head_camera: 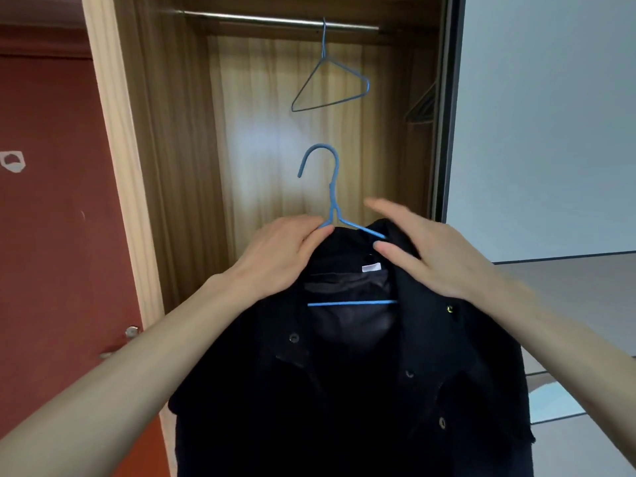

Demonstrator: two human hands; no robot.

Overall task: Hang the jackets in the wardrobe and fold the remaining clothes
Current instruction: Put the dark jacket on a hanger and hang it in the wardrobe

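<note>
From the head view, a dark navy jacket [344, 390] sits on a blue hanger [333, 204], held up in front of the open wardrobe [179, 166] and below its metal rail [275, 19], the hook not on the rail. The left hand [278, 256] has its grip clamped at the hanger's neck and the jacket's collar, thumb and fingers pinching there. The right hand [426, 249] has its grip apart, fingers straight and spread, lying against the jacket's right collar and shoulder just beside the hanger's arm. The hanger's lower bar shows across the jacket's lining beneath a small white label [371, 267]. A second, empty blue hanger [330, 84] hangs tilted from the rail above. More hangers [421, 106] show dimly at the wardrobe's right side. A red door [51, 201] with a metal handle [120, 342] stands left of the wardrobe.
</note>
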